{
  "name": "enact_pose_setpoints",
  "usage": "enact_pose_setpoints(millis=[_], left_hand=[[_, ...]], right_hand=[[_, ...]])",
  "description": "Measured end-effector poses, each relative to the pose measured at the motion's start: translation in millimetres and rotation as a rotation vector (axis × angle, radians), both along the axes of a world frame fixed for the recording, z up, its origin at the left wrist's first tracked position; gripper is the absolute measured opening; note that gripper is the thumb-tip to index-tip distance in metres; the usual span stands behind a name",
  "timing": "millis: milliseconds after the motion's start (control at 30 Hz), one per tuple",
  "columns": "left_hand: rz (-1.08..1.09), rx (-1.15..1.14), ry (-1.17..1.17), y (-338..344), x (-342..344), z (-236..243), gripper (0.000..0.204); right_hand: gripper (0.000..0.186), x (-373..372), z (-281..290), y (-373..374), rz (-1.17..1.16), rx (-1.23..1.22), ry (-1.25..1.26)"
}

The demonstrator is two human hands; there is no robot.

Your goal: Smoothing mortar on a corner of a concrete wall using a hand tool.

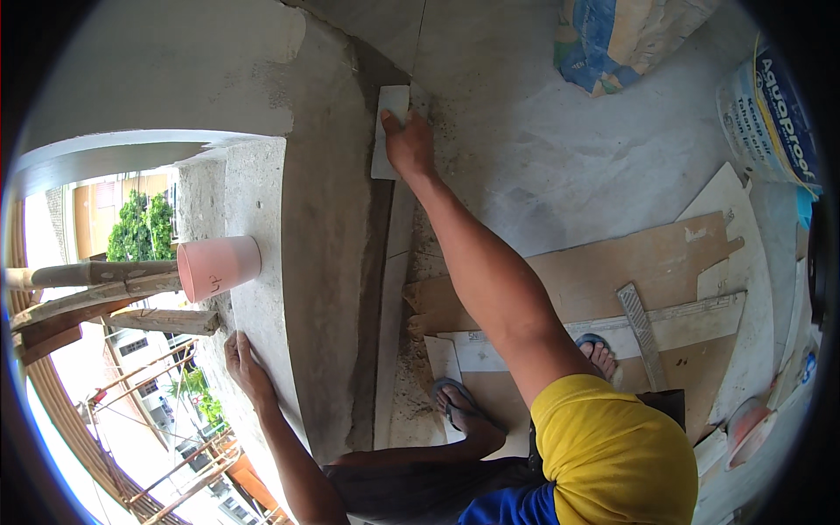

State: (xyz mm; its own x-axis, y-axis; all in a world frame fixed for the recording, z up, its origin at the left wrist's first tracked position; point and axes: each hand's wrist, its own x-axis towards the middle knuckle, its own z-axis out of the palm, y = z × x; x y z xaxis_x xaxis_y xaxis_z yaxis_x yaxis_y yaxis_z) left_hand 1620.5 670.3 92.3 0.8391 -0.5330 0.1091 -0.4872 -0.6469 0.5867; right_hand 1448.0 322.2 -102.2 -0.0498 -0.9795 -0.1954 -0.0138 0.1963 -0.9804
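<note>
Head view: under our right grip a pale-grey, flat rectangular plate lies at the foot of the grey rendered wall, the thumb on its face, though we cannot tell whether the fingers close round its edge. We would do well to press evenly and line it up with the long pale-grey strip running toward us from that grip. Our left grip, seemingly holding nothing, rests well apart on the pale concrete ledge, a sensible brace.
</note>
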Motion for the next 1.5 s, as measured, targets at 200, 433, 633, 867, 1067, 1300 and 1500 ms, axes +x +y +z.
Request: enact_pose_setpoints(millis=[200, 433, 633, 867, 1067, 1300, 1500], left_hand=[[-0.026, -0.003, -0.025, -2.7, -5.8, 3.5, 0.037], [-0.004, 0.015, -0.012, -0.7, -1.5, 4.2, 0.035], [0.010, -0.041, 0.112, -13.6, -8.5, 7.3, 0.045], [-0.014, -0.058, 0.080, 2.9, 0.5, 2.1, 0.044], [-0.035, -0.048, 0.075, -13.3, -12.6, 5.6, 0.045], [-0.042, 0.078, -0.013, -17.1, -11.6, 12.5, 0.047], [-0.062, 0.018, -0.021, -14.9, -11.4, 4.7, 0.043]], right_hand=[[0.022, -31.5, 30.5, -29.2, -0.011, -0.263, 0.148], [0.012, -19.5, 42.8, -64.1, -0.070, -0.720, 0.254], [0.012, -18.1, 34.3, -12.9, -0.074, -0.633, 0.276], [0.012, -35.5, 40.5, -17.0, 0.021, -0.615, 0.202], [0.011, -29.4, 45.5, -54.5, -0.011, -0.615, 0.284], [0.011, -24.4, 30.5, 28.8, 0.002, -0.669, 0.178], [0.014, -40.1, 28.0, -36.5, -0.009, -0.523, 0.221]])
